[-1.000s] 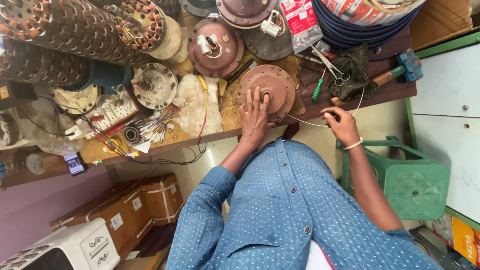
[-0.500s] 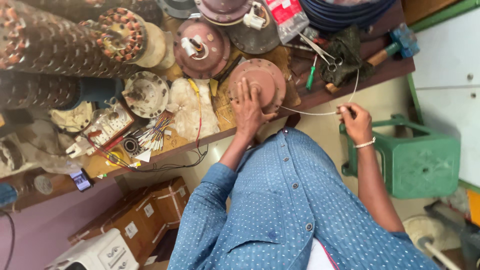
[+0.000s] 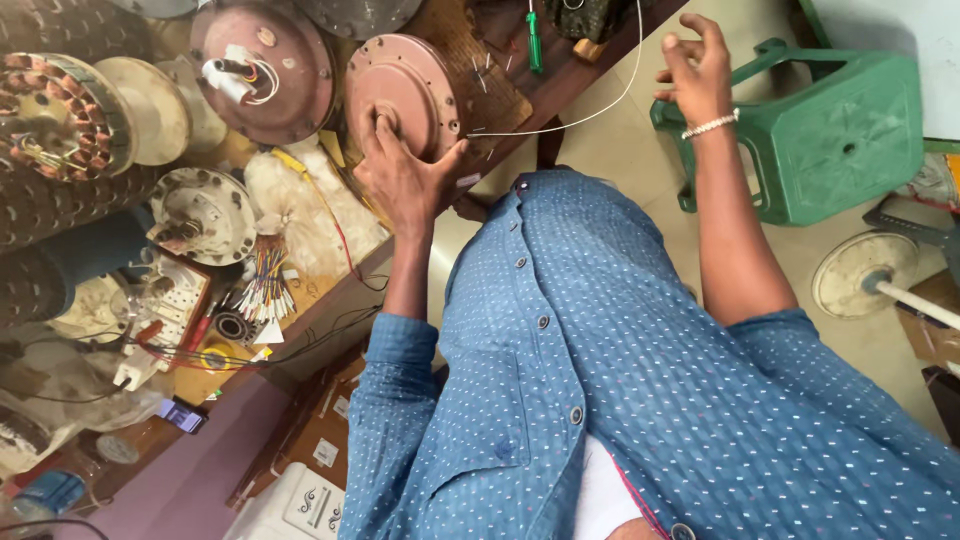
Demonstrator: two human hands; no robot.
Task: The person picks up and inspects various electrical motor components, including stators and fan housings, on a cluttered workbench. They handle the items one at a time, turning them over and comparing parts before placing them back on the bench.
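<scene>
My left hand (image 3: 402, 180) presses flat on a round brown fan motor cover (image 3: 400, 85) that lies on the wooden workbench (image 3: 500, 85), fingertips near the hub. My right hand (image 3: 698, 72) is raised off the bench's right end, fingers pinched on a thin white wire (image 3: 600, 108). The wire curves from that hand back to the bench beside the motor cover. My blue dotted shirt fills the lower part of the view.
A second brown motor housing (image 3: 265, 65) with a wire stub sits to the left, beside wound stators (image 3: 60, 115) and a bundle of coloured wires (image 3: 262, 295). A green screwdriver (image 3: 533, 45) lies behind the cover. A green plastic stool (image 3: 840, 150) and a round fan base (image 3: 865, 275) stand on the floor at right.
My right hand has drawn the white wire out to the right, away from the bench. The left hand stays on the motor cover. The view has tilted down and closer.
</scene>
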